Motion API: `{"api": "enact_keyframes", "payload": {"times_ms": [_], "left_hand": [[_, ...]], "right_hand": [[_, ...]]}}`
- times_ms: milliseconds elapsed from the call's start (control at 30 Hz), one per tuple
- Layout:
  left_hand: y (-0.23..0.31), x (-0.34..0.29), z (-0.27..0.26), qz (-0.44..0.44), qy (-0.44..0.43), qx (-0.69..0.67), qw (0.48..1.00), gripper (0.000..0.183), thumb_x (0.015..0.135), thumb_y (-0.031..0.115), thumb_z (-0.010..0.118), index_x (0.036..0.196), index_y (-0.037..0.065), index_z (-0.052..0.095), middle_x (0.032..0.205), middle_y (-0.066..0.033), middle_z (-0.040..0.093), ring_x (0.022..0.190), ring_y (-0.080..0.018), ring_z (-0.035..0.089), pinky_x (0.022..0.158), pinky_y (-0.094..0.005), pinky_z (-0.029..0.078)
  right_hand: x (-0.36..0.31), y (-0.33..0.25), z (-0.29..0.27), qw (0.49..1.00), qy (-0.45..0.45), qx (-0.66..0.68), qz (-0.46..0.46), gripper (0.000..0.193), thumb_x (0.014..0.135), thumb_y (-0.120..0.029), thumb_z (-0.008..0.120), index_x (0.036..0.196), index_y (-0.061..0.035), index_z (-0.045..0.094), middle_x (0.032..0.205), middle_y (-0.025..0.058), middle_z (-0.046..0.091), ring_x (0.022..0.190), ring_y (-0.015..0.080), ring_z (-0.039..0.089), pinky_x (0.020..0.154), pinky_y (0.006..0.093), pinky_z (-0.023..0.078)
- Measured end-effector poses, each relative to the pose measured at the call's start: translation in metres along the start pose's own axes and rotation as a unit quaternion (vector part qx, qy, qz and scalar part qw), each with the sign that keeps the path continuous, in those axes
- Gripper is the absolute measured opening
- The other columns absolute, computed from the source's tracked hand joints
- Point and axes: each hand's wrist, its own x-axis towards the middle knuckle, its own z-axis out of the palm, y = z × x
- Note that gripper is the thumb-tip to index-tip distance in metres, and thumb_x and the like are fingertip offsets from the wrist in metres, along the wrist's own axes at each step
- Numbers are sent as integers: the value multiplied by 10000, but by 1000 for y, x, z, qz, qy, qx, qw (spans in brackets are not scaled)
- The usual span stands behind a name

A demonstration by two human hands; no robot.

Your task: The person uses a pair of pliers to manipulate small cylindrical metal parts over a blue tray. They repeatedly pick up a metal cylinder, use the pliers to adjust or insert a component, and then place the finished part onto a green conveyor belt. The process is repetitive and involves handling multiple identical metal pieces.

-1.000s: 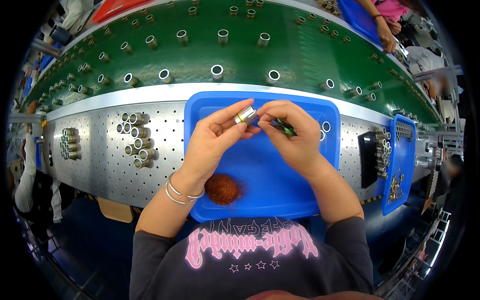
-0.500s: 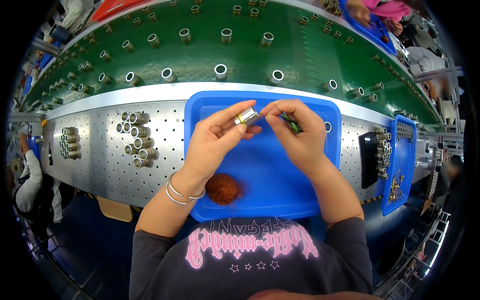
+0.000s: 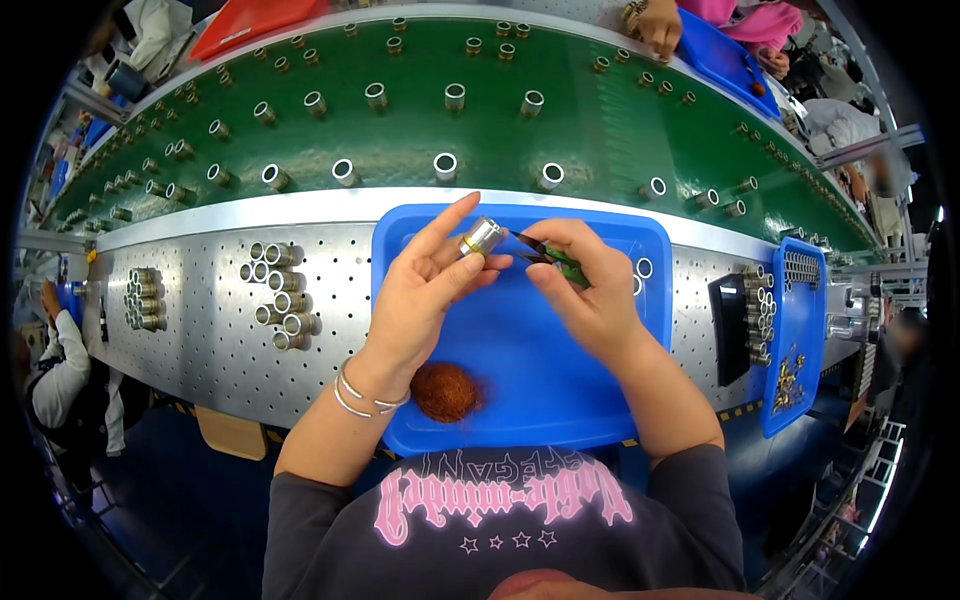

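My left hand (image 3: 428,275) is closed round a shiny metal cylinder (image 3: 484,236) with a yellowish ring, fingers and thumb gripping its lower end. My right hand (image 3: 588,285) is closed on small snips (image 3: 562,264) with dark blades and a green handle. The blades are spread apart, and their tips point at the cylinder's free end, very near it. Whether they touch it I cannot tell. Below both hands lies a blue tray (image 3: 540,437). A tangled ball of reddish-brown fine wire or fibre (image 3: 445,391) rests at its near left.
Metal sleeves (image 3: 445,167) stand in rows on the green belt (image 3: 400,135) beyond the tray. More sleeves (image 3: 285,302) cluster on the perforated metal table (image 3: 205,345) at left. On the right are a black box (image 3: 733,330) and another blue tray (image 3: 793,340) with brass-coloured pieces.
My right hand earlier pinched a thin strand by the cylinder, with the snips tucked in the palm. Now the snips are turned forward with blades apart. The left hand still holds the cylinder.
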Motion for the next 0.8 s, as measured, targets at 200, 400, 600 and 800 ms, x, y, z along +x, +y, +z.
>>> {"api": "enact_keyframes", "payload": {"times_ms": [200, 400, 600, 800], "left_hand": [[-3, 1, 0, -11, -24, 3, 1000, 456, 851, 43, 571, 1288, 28, 438, 1150, -119, 563, 990, -199, 594, 859, -273, 472], [-6, 2, -4, -21, -64, 32, 997, 439, 803, -2, 613, 1217, 21, 467, 1115, -137, 578, 965, -199, 602, 868, -283, 468], [-8, 3, -5, 66, 9, 16, 998, 437, 771, -50, 634, 1149, 40, 433, 1065, -135, 585, 941, -175, 584, 870, -283, 461], [-6, 0, -1, 103, 15, 36, 994, 451, 771, -56, 634, 1166, 33, 435, 1096, -134, 570, 977, -163, 569, 869, -276, 466]], "right_hand": [[2, 6, 7, 994, -6, 59, 89, 199, 825, -100, 632, 996, -11, 582, 783, 86, 648, 759, 109, 632, 641, 243, 483], [3, 14, 11, 965, 16, 220, 138, 146, 839, -116, 622, 936, -11, 595, 705, 56, 601, 713, 51, 575, 636, 231, 473], [1, 3, 1, 1000, -6, 4, 15, 186, 789, -142, 665, 940, -41, 623, 787, 72, 653, 706, 143, 633, 627, 250, 489], [1, 5, 6, 999, -2, -39, 6, 168, 763, -156, 682, 903, -65, 660, 817, 84, 669, 676, 220, 647, 593, 275, 502]]}}
